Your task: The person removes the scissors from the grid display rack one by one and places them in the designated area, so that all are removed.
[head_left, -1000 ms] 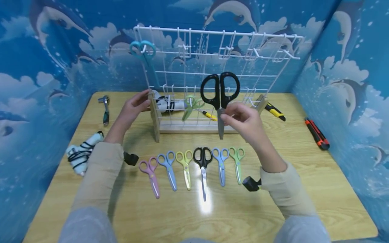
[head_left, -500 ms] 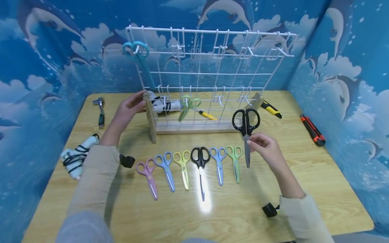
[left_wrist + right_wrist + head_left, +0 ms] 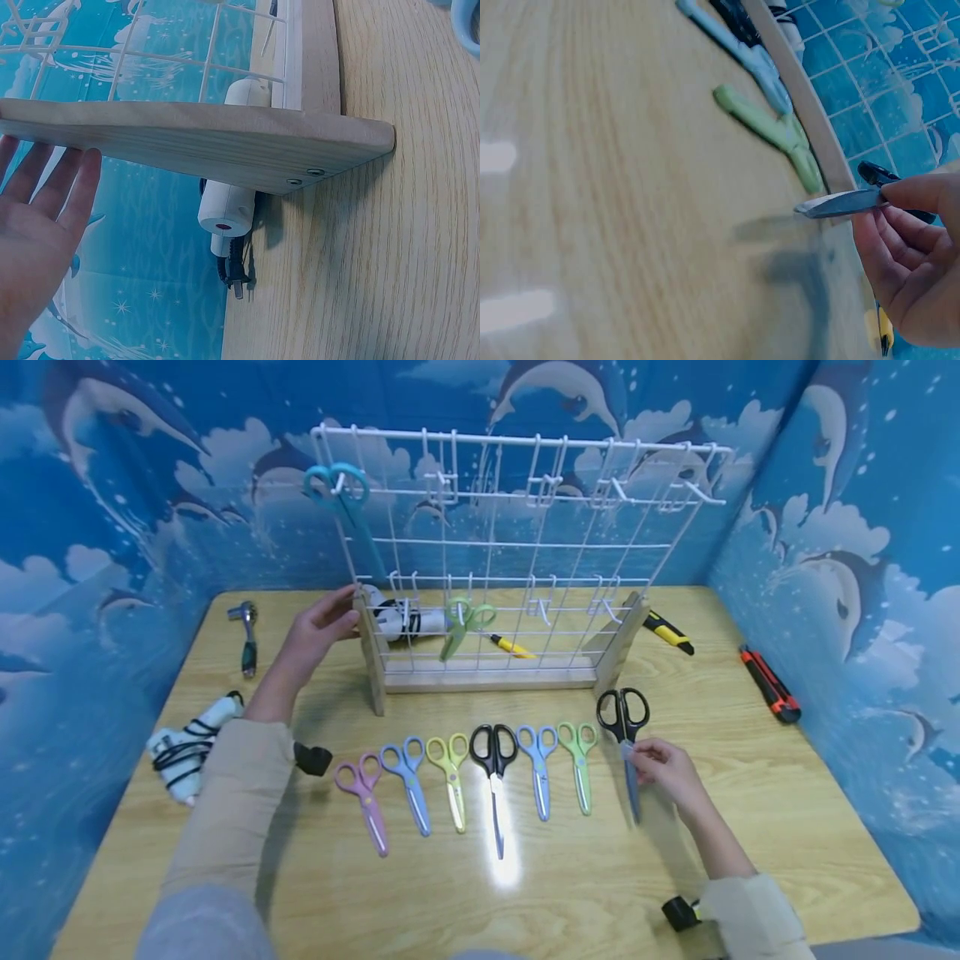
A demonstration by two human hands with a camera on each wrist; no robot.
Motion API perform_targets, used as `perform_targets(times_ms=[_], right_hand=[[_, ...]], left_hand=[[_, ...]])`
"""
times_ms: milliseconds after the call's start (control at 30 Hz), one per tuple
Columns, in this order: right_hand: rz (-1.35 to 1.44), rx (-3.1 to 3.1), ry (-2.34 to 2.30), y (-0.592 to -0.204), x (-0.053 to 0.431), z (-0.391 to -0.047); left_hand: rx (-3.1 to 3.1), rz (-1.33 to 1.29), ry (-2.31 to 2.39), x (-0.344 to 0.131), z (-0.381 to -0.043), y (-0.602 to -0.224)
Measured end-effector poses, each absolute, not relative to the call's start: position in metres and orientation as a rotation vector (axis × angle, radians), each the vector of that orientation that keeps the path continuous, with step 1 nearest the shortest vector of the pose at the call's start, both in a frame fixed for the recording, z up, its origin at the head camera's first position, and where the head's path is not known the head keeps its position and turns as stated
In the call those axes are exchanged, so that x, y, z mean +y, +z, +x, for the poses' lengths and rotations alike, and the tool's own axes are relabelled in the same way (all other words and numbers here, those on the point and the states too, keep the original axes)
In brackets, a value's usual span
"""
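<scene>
My right hand (image 3: 667, 770) pinches the blade of black-handled scissors (image 3: 624, 717), handles pointing toward the rack. In the right wrist view the blade (image 3: 844, 202) sits between thumb and fingers, just above the table with its shadow beside it. My left hand (image 3: 318, 631) touches the left wooden upright (image 3: 187, 139) of the white wire rack (image 3: 517, 541), its fingers nearly straight in the left wrist view. A row on the table holds pink scissors (image 3: 369, 806), blue scissors (image 3: 412, 785), yellow scissors (image 3: 454, 785), other black scissors (image 3: 493, 764), more blue scissors (image 3: 540, 777) and green scissors (image 3: 580, 772).
Teal scissors (image 3: 348, 506) and light green scissors (image 3: 459, 631) hang on rack hooks. A white corded tool (image 3: 420, 622) lies behind the rack. Around it are a ratchet (image 3: 249, 639), a pale corded tool (image 3: 187, 752), a yellow-black cutter (image 3: 670, 633) and a red-black cutter (image 3: 770, 685).
My right hand has brought the black scissors from in front of the rack down and to the right, beside the green scissors. The left hand stays at the upright.
</scene>
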State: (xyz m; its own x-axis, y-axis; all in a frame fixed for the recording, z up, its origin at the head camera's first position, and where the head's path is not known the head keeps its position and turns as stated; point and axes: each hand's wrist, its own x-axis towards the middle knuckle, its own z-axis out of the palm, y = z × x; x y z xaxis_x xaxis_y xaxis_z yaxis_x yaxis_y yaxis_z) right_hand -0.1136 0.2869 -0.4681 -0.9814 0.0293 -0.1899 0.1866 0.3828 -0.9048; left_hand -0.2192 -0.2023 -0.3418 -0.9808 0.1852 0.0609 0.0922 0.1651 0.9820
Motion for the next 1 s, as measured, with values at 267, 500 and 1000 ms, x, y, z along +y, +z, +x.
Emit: perform_targets(times_ms=[267, 500, 1000], right_hand=[[0.285, 2.490, -1.487, -0.431, 0.275, -0.099], [0.295, 2.464, -1.434, -0.436, 0.282, -0.099], [0.282, 2.550, -1.189, -0.442, 0.271, -0.098]], left_hand=[[2.315, 0.276, 1.988, -0.205, -0.224, -0.347], [2.296, 0.284, 2.014, -0.210, -0.231, -0.355], [2.295, 0.287, 2.002, -0.209, -0.231, -0.355]])
